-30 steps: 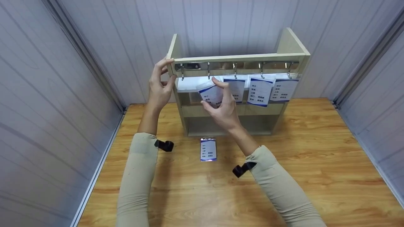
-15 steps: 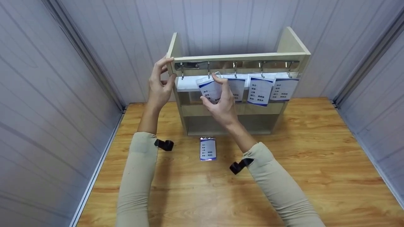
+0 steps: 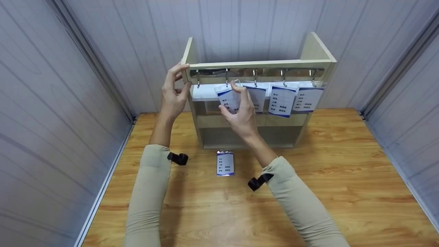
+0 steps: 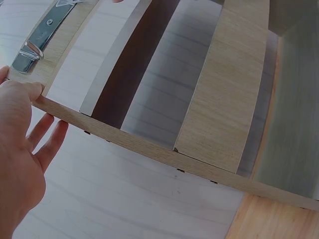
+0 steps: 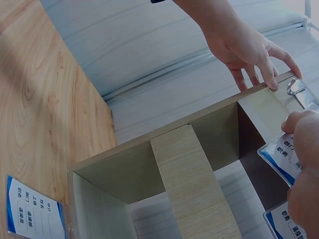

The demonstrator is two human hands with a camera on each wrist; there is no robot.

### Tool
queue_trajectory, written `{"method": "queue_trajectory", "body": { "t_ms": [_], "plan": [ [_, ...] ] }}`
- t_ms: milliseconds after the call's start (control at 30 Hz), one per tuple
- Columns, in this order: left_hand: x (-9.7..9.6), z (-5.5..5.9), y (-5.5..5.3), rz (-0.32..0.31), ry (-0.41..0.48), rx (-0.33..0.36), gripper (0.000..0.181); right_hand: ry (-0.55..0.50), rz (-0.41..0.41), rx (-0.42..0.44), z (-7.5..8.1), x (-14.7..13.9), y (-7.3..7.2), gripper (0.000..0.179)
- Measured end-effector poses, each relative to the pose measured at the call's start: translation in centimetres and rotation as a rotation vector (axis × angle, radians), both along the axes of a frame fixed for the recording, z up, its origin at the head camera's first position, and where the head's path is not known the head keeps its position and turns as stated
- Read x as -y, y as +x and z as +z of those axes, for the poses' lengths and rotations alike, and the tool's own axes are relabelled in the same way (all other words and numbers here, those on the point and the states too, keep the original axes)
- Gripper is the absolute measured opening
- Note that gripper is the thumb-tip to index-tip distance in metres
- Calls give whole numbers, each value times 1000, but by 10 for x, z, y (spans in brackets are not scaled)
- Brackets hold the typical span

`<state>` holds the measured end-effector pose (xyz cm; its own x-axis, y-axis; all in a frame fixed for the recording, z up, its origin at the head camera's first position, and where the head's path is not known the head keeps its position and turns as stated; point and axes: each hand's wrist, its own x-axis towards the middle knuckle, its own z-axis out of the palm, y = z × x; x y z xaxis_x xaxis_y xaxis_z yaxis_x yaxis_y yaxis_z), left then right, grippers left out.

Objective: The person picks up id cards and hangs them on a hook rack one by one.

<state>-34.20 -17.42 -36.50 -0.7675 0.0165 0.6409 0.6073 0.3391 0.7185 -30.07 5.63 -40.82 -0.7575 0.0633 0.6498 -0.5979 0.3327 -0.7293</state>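
Observation:
My left hand [image 3: 174, 92] grips the top left corner of a light wooden shelf rack [image 3: 252, 120], with its thumb on the front. My right hand [image 3: 242, 115] pinches a clear-sleeved name badge [image 3: 228, 98] with blue borders. That badge is tilted, its top edge close to the second hook [image 3: 226, 78] from the left; whether the hook passes through its hole cannot be told. Three more badges hang to the right: one partly behind my fingers [image 3: 259, 97], one in the middle [image 3: 282, 100] and one at the end [image 3: 308, 99].
Another name badge [image 3: 225, 164] lies on the wood-grain floor [image 3: 205, 212] in front of the rack. The leftmost hook [image 3: 198, 79] on the metal strip holds no badge. Pale panelled walls [image 3: 85, 113] stand left, right and behind.
My right hand has raised the pinched badge slightly towards the second hook, and more of its clear top edge shows. The left hand keeps its place on the rack.

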Motion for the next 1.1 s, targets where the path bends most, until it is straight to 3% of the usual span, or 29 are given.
{"method": "queue_trajectory", "body": {
  "t_ms": [533,800,1100],
  "plan": [
    [-1,2,1,-8,23,21,48,104,-137,84,11,4,9,60],
    [-1,0,-1,-13,13,4,47,155,-161,160,16,5,8,64],
    [0,0,-2,-32,33,-10,48,112,-155,153,10,9,4,65]
  ]
}}
